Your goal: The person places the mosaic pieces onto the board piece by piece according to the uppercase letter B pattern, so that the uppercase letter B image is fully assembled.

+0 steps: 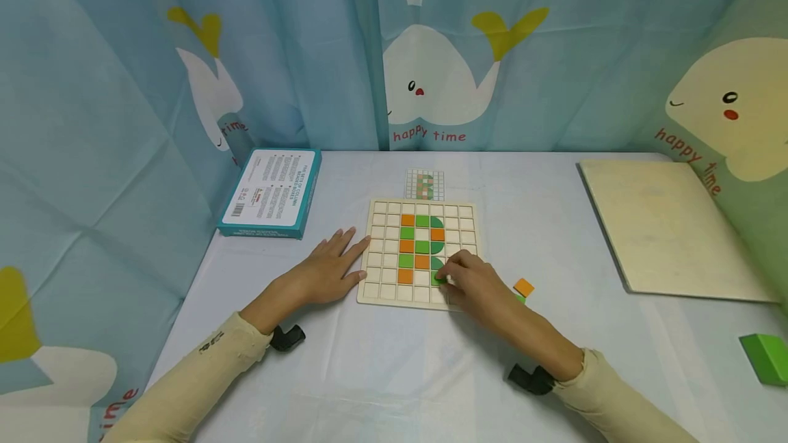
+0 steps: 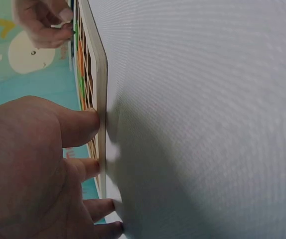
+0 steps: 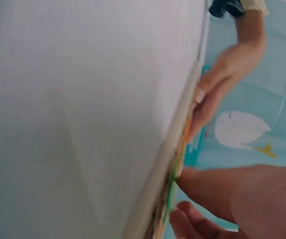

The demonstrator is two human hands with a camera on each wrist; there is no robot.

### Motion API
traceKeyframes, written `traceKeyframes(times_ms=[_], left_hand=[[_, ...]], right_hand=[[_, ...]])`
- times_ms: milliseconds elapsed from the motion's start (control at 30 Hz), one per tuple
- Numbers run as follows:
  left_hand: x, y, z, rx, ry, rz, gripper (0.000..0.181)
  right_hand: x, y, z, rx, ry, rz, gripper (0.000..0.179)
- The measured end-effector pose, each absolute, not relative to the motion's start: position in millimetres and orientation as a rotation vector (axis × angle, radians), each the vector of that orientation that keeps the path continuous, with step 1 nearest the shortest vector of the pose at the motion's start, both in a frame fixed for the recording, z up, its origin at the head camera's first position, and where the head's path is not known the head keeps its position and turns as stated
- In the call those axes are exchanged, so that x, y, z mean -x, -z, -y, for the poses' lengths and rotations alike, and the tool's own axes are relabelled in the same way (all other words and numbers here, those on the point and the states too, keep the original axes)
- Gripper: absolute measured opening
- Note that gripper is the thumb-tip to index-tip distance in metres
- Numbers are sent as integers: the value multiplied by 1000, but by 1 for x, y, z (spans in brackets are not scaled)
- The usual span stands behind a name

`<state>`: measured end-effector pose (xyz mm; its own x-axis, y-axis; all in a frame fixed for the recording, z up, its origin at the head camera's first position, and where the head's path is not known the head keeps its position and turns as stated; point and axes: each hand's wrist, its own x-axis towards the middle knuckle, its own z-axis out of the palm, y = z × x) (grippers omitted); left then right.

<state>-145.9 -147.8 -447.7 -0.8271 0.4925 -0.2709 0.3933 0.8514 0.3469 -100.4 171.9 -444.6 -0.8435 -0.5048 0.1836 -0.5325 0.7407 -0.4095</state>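
A wooden grid board (image 1: 373, 257) lies on the table, with orange and green tiles forming a letter-like figure in its cells. My left hand (image 1: 326, 272) rests at the board's left side, fingers spread; in the left wrist view its thumb (image 2: 80, 127) touches the rim. Over the lower right of the figure, my right hand (image 1: 477, 286) pinches a green square tile (image 1: 438, 279) between thumb and fingers, down at the board's surface. Just right of that hand lie a loose orange tile (image 1: 524, 287) and a green tile (image 1: 520, 298), the green one partly hidden by the forearm.
A small printed pattern card (image 1: 425, 185) lies behind the board. At the back left is a teal and white box (image 1: 271, 190). A large pale panel (image 1: 671, 224) lies on the right, with a green block (image 1: 765, 359) in front of it. Curtains surround the table.
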Motion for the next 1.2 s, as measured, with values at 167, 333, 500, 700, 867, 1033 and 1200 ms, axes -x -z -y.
traceKeyframes(times_ms=[167, 333, 500, 700, 867, 1033, 1200], left_hand=[[145, 447, 148, -664, -400, -2677, 69], [145, 446, 149, -654, -387, -2681, 70], [146, 446, 150, -657, -372, -2682, 70], [146, 445, 150, -653, -367, -2680, 70], [146, 444, 150, -650, -378, -2673, 70], [145, 445, 149, -671, -395, -2680, 69], [144, 444, 148, -673, -381, -2678, 69]], right_hand=[[98, 434, -191, -747, -739, 2950, 13], [93, 418, -221, -578, -762, 3034, 15], [81, 413, -250, -490, -765, 3107, 19], [69, 424, -264, -486, -724, 3124, 25], [65, 435, -260, -479, -712, 3076, 27], [59, 444, -257, -511, -676, 3004, 27], [53, 446, -258, -391, -772, 3054, 25]])
